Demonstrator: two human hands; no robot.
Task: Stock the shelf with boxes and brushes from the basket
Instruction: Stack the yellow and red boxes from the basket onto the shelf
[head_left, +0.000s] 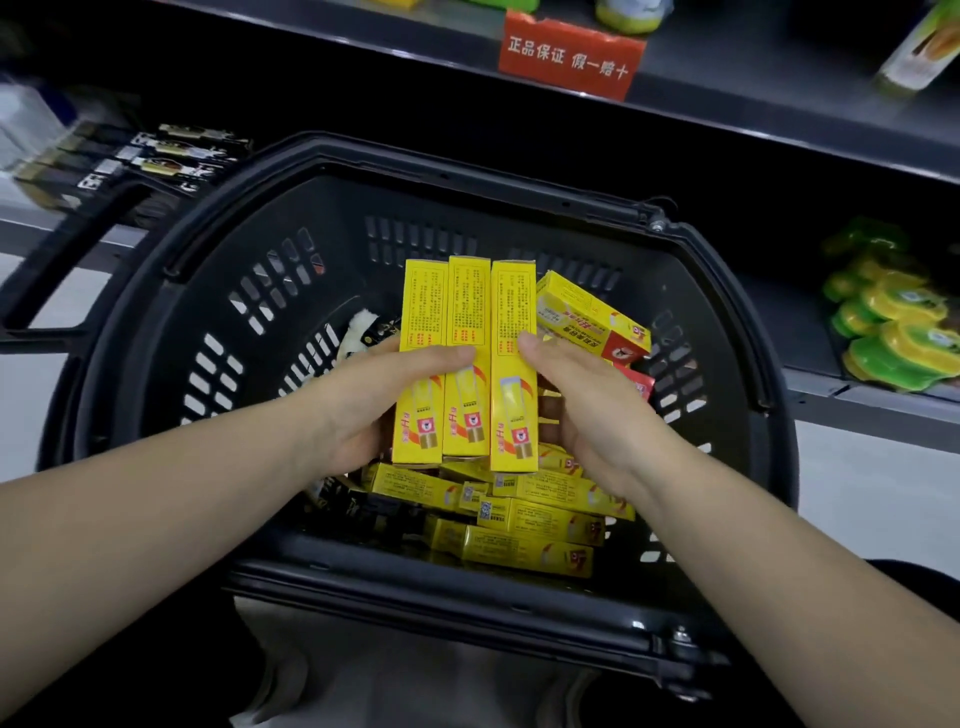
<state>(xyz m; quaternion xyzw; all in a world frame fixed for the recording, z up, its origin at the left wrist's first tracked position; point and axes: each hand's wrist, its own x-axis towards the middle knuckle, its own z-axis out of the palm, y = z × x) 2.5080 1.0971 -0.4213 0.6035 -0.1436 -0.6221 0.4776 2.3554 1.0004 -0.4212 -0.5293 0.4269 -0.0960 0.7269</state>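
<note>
The left hand (363, 405) is curled round the left side of three yellow boxes (467, 312), its thumb lying across the faces of the two leftmost and its fingers hidden beneath. The right hand (587, 410) grips the rightmost box, thumb pressed on its face, fingers under it. The three boxes are long and narrow and held side by side, edges touching, like a flat fan above the basket (156, 312). Each shows fine red print on its upper half and, lower down, an orange swoosh and a small red square logo.

Under them, in the dark slotted basket, lie more loose yellow boxes (530, 519), piled at different angles, some with red ends. A pale bristled brush (358, 327) shows beside the left hand. Beyond the basket, the dark shelf (779, 119) carries a red sign (569, 54). To the left are black packs (171, 156), and green and yellow packs (893, 322) sit to the right.
</note>
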